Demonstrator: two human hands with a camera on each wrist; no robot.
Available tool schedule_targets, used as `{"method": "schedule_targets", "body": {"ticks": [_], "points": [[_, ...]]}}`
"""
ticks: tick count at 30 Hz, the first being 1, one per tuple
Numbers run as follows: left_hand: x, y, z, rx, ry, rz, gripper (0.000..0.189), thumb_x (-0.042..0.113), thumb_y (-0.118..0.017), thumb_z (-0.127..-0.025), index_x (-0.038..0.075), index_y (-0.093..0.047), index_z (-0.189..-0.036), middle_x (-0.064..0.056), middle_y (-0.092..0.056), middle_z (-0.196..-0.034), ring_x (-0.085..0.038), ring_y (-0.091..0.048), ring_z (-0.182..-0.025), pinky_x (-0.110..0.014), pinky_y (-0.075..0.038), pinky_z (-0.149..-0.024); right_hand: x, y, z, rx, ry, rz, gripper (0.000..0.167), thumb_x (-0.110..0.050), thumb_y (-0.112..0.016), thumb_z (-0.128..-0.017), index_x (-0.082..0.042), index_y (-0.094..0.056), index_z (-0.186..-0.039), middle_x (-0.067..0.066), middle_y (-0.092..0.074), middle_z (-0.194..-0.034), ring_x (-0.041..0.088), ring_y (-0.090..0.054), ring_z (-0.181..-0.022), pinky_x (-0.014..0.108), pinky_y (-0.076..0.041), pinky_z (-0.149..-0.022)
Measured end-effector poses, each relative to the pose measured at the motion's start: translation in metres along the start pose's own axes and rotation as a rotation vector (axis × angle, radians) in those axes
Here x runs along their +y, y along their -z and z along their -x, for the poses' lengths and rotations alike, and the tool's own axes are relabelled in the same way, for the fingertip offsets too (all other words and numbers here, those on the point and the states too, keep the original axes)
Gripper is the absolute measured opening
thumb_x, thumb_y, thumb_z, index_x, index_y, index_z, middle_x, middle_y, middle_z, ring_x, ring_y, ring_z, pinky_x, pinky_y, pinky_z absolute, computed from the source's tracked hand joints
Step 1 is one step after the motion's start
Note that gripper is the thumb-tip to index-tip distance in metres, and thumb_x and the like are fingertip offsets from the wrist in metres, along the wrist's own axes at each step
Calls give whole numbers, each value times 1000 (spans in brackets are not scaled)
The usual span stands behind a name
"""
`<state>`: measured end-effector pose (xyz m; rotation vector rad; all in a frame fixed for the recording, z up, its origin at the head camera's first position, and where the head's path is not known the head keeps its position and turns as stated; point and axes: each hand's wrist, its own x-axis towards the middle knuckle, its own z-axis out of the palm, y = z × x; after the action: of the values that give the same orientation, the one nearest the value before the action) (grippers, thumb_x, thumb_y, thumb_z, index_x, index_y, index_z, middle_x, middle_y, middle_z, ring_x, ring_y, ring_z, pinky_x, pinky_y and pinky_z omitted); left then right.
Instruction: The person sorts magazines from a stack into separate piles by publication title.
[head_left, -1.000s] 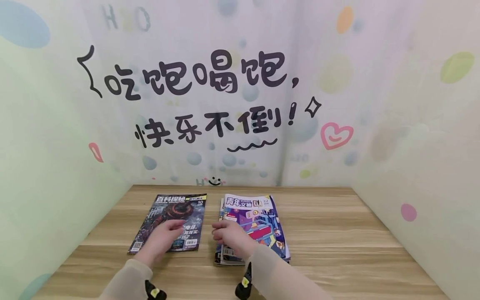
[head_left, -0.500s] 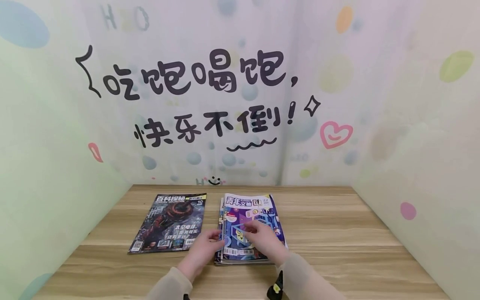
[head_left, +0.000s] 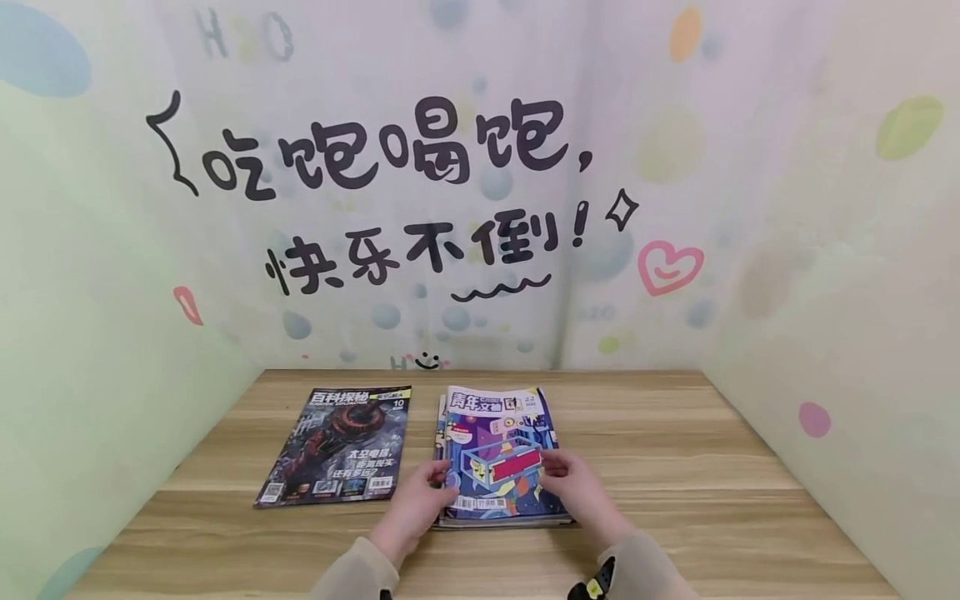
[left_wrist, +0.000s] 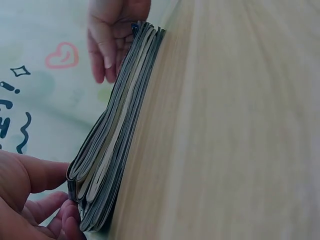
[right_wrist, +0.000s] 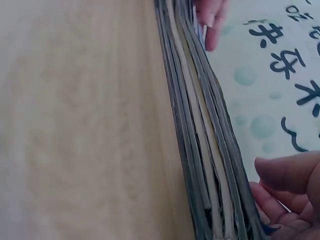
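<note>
A stack of magazines (head_left: 495,450) lies on the wooden table, with a purple and blue cover on top. At its left side, my left hand (head_left: 420,500) touches the edge with thumb and fingertips. In the left wrist view, the thumb of the left hand (left_wrist: 30,200) meets the folded spines of the stack (left_wrist: 120,115). My right hand (head_left: 581,492) is at the right side of the pile. The right wrist view shows the right hand's fingers (right_wrist: 272,200) by the layered edges (right_wrist: 200,125), the thumb held apart from them. Neither hand wraps round the pile.
A single dark magazine (head_left: 341,446) lies flat to the left of the stack. Bare wood tabletop (head_left: 675,450) extends on the right. A printed curtain (head_left: 450,167) with black lettering hangs behind the table, with pale side walls.
My left hand has moved right from over the dark magazine to the stack's left edge. The right hand has crossed the top cover to the right edge.
</note>
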<state>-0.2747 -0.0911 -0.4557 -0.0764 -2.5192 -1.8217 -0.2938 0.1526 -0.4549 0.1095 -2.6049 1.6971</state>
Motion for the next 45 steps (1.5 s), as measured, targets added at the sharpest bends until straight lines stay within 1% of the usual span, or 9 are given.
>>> {"method": "schedule_targets", "body": {"ticks": [3, 8, 12, 14, 18, 24, 29, 35, 45], "points": [[-2, 1, 0, 6, 8, -1, 53, -1, -68, -80, -8, -52, -130, -22, -56, -117, -34, -53, -107, -45, -50, -90, 5, 4, 4, 66, -3, -22, 39, 6, -65, -81, 9, -60, -119, 15, -63, -107, 28, -57, -99, 44, -49, -88], [-6, 1, -1, 22, 27, -4, 56, 0, -69, -79, -5, -52, -132, -20, -56, -117, -33, -52, -106, -45, -50, -89, 11, 4, 9, 150, 2, -61, 38, 9, -67, -77, 12, -61, -115, 16, -62, -98, 26, -55, -91, 31, -48, -76], [-8, 0, -2, 31, 48, -11, 56, 1, -70, -80, -3, -52, -133, -19, -56, -118, -33, -52, -108, -46, -48, -91, 14, 4, 11, 184, -22, -96, 36, 8, -68, -78, 12, -61, -114, 16, -62, -97, 24, -55, -90, 27, -47, -73], [-8, 0, -1, 43, 64, -17, 57, 2, -70, -80, -3, -52, -133, -18, -56, -119, -33, -52, -109, -47, -47, -92, 16, 3, 12, 193, -55, -128, 36, 7, -68, -79, 12, -60, -114, 16, -61, -98, 24, -54, -90, 27, -47, -72], [-8, -1, 0, 65, 72, -30, 56, 3, -70, -80, -7, -51, -132, -19, -57, -117, -33, -52, -110, -50, -45, -95, 17, 3, 15, 176, -105, -124, 40, 1, -67, -82, 15, -56, -118, 18, -61, -102, 25, -54, -93, 33, -49, -76], [-8, -1, 0, 54, 33, -46, 55, 3, -69, -80, -12, -51, -130, -24, -58, -118, -34, -53, -111, -49, -45, -95, 17, 3, 16, 115, -127, -62, 44, -8, -63, -88, 17, -54, -123, 24, -62, -112, 27, -57, -97, 45, -49, -86], [-8, -2, 0, 29, 41, -43, 56, 3, -68, -81, -14, -49, -131, -26, -58, -119, -34, -53, -112, -47, -47, -93, 18, 3, 16, 115, -159, -82, 43, -8, -61, -90, 15, -53, -126, 25, -60, -118, 27, -57, -102, 45, -49, -88], [-8, -2, -1, 15, 45, -49, 55, 3, -68, -82, -15, -49, -130, -27, -58, -121, -34, -54, -112, -46, -48, -93, 19, 2, 15, 128, -167, -105, 42, -8, -60, -91, 14, -54, -126, 25, -59, -121, 28, -56, -105, 45, -48, -89], [-9, -6, -2, 49, 31, -84, 54, 5, -69, -81, -10, -53, -130, -24, -59, -119, -36, -52, -112, -49, -45, -96, 18, 3, 15, 123, -172, -125, 41, -9, -57, -93, 13, -54, -128, 27, -56, -126, 32, -55, -111, 47, -47, -92]]}}
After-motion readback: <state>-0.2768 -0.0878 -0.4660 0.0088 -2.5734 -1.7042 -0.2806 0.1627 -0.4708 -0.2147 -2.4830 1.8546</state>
